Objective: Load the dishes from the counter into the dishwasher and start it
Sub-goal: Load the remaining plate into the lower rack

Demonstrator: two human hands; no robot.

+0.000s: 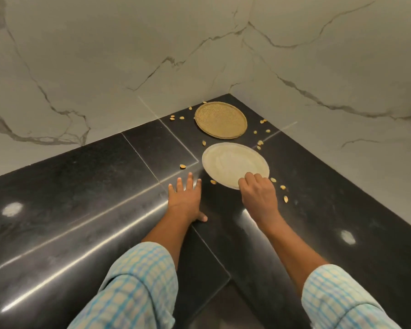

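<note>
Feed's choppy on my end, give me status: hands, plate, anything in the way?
Left hand flat on the counter. Right hand gripping near rim of the pale plate. Woven plate behind it; shells scattered around both.

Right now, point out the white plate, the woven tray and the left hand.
white plate [228, 160]: head view, bare centre.
woven tray [220, 120]: head view, centre.
left hand [185, 199]: head view, back of hand.

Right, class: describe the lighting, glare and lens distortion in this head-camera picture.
Head view: two white glare spots and long streaks on the glossy black counter; wide-angle stretch toward the frame edges; the white plate at the right hand looks washed out; near sleeves are soft.
</note>
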